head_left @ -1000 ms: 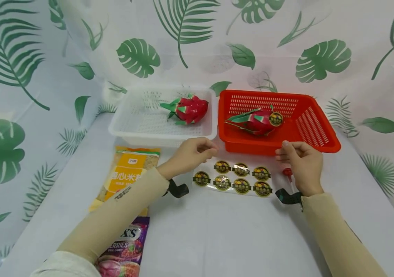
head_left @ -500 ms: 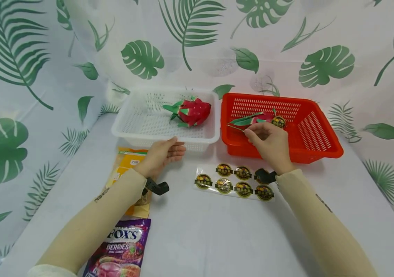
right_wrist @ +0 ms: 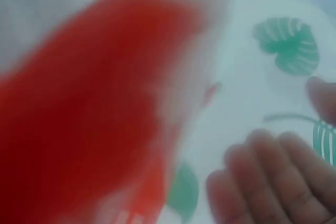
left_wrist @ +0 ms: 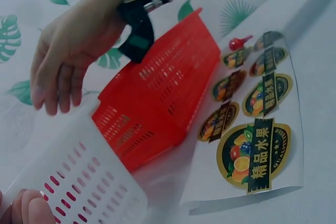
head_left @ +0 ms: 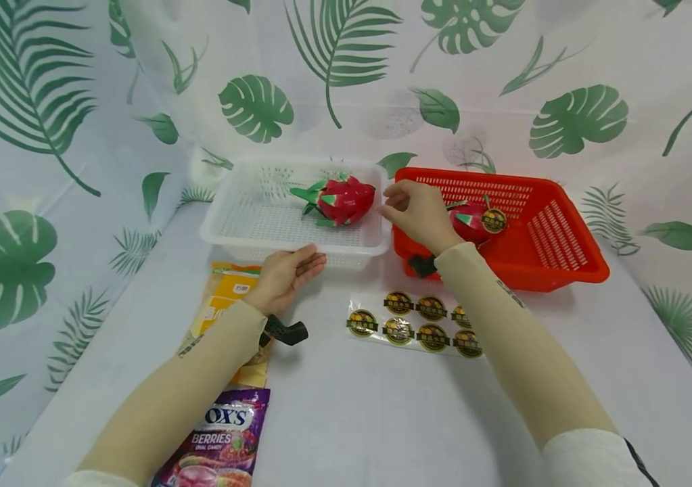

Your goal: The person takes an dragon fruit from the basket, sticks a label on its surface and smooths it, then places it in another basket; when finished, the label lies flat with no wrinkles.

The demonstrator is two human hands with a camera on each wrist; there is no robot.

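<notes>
Your right hand (head_left: 417, 210) hangs over the left end of the red basket (head_left: 555, 276), thumb and fingers parted with nothing between them, just beside the fruit (head_left: 348, 201) in the right part of the white basket (head_left: 354, 259). Your left hand (head_left: 285, 274), fingers loosely extended, lies at that basket's front edge; whether it touches cannot be told.

The step in hand looks to be a reach for that fruit, which shows no label on its visible side. The next move would call for you to lower your right hand past the rim and close it round the rounded end, away from the green tips.

A second fruit (head_left: 466, 223), bearing a sticker (head_left: 494, 220), lies in the red basket, its left end hidden behind your hand. On the table (head_left: 394, 419), your right sleeve (head_left: 522, 338) covers the right edge of the label sheet (head_left: 370, 302). Your left sleeve (head_left: 181, 382) masks part of the yellow bag (head_left: 226, 292) and the purple bag (head_left: 226, 439), the latter cut off below. Your right wrist view blurs the red basket badly.
</notes>
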